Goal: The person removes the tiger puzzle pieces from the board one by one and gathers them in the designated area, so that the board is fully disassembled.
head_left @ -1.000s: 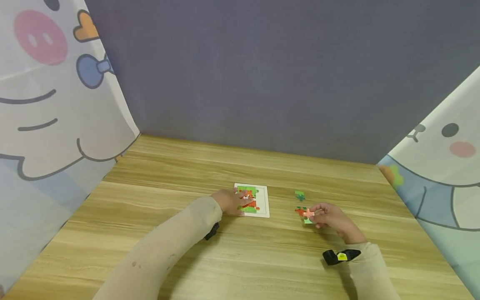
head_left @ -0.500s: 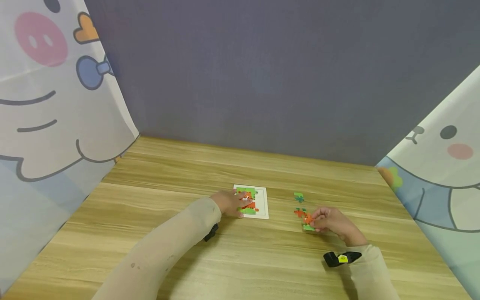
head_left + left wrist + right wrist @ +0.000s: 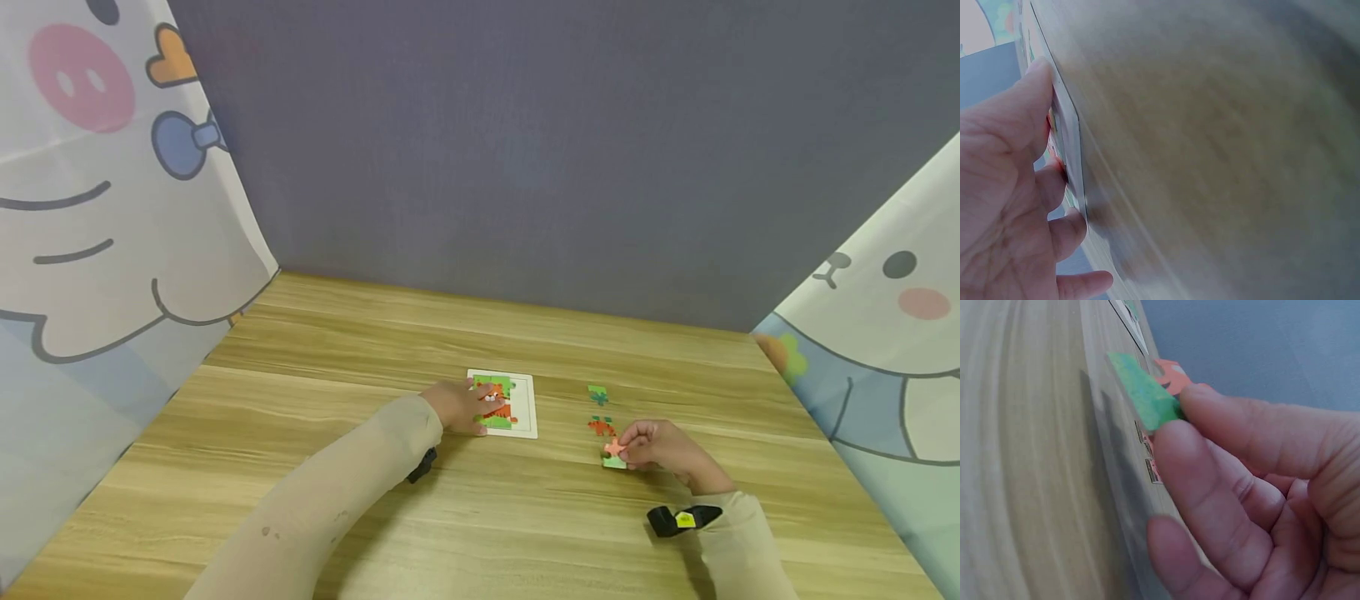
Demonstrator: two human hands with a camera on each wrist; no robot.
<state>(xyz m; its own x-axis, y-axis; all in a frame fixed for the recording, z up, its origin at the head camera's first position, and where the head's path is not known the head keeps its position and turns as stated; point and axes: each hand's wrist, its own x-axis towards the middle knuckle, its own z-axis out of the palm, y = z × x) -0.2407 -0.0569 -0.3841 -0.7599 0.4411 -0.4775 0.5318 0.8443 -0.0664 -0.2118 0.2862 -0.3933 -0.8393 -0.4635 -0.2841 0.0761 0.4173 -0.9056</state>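
My right hand point(image 3: 667, 450) pinches a green-and-orange puzzle piece point(image 3: 1138, 394) between thumb and fingertips, just above the tabletop point(image 3: 525, 517), its straight green edge toward me and its orange end pointing away; I cannot tell which axis is longer. My left hand point(image 3: 461, 407) lies with fingers spread on the partly filled puzzle board point(image 3: 523, 408), gripping nothing, the board's open strip running away from me along its right side.

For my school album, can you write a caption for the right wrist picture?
Right hand pinching a green-and-orange puzzle piece above the wooden table.
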